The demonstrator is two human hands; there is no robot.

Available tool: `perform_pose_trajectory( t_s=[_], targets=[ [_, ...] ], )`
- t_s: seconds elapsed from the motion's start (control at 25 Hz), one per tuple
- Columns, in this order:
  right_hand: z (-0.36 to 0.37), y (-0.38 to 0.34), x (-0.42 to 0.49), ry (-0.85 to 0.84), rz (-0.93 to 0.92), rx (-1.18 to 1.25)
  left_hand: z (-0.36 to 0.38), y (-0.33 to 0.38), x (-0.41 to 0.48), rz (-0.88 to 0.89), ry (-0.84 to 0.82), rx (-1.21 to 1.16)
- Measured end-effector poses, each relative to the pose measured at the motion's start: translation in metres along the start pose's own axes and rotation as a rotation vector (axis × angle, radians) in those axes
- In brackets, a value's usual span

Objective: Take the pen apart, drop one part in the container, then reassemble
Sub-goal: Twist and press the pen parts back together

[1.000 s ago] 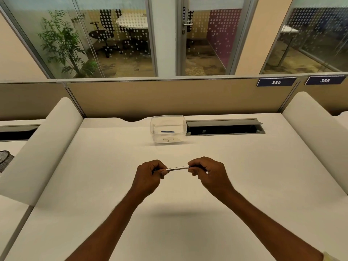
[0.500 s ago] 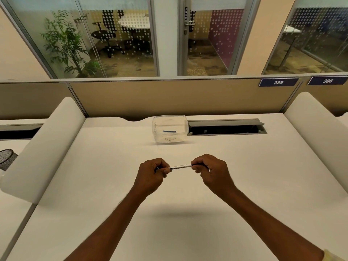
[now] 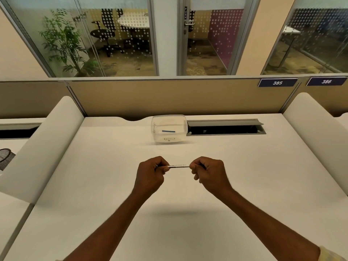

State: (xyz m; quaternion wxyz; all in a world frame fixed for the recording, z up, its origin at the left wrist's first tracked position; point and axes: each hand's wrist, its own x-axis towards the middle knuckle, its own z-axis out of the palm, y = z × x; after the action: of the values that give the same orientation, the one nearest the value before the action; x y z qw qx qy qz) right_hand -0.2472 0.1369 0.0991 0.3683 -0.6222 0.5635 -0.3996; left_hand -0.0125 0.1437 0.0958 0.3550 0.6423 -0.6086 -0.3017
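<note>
A thin white pen (image 3: 178,166) is held level above the white desk, one end in each fist. My left hand (image 3: 150,175) is closed around its left end and my right hand (image 3: 209,173) around its right end; both ends are hidden by my fingers. Farther back stands a clear plastic container (image 3: 169,139) with a handwritten label. A short blue pen part (image 3: 168,131) lies inside it.
An open cable slot (image 3: 226,129) lies in the desk just right of the container. Rounded white dividers rise at the left (image 3: 43,147) and right (image 3: 316,140). A tan partition (image 3: 178,97) closes the back. A black mesh basket (image 3: 5,158) sits far left.
Both hands holding the pen have lifted slightly and drifted a little right in view. The grip looks the same.
</note>
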Motion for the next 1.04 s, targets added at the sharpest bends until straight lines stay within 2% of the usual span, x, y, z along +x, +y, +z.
perform_pose_trajectory(
  t_s=[0.2, 0.44, 0.52, 0.64, 0.88, 1.04],
  targets=[
    [-0.003, -0.015, 0.007, -0.040, 0.165, 0.066, -0.002, 0.005, 0.003, 0.095, 0.045, 0.060],
    [0.005, -0.026, 0.012, -0.088, 0.467, 0.330, -0.004, 0.011, 0.005, 0.209, 0.119, 0.101],
    [0.003, -0.026, 0.014, -0.150, 0.436, 0.301, -0.008, 0.008, 0.008, 0.174, 0.123, 0.077],
    [-0.005, -0.021, 0.015, -0.220, 0.291, 0.254, -0.013, 0.000, 0.008, 0.123, 0.124, 0.047],
    [-0.007, -0.016, 0.012, -0.169, -0.060, -0.108, -0.015, -0.003, 0.007, 0.106, 0.105, 0.032],
    [-0.003, -0.022, 0.012, -0.221, -0.087, -0.203, -0.015, -0.001, 0.006, 0.119, 0.089, 0.010]
  ],
)
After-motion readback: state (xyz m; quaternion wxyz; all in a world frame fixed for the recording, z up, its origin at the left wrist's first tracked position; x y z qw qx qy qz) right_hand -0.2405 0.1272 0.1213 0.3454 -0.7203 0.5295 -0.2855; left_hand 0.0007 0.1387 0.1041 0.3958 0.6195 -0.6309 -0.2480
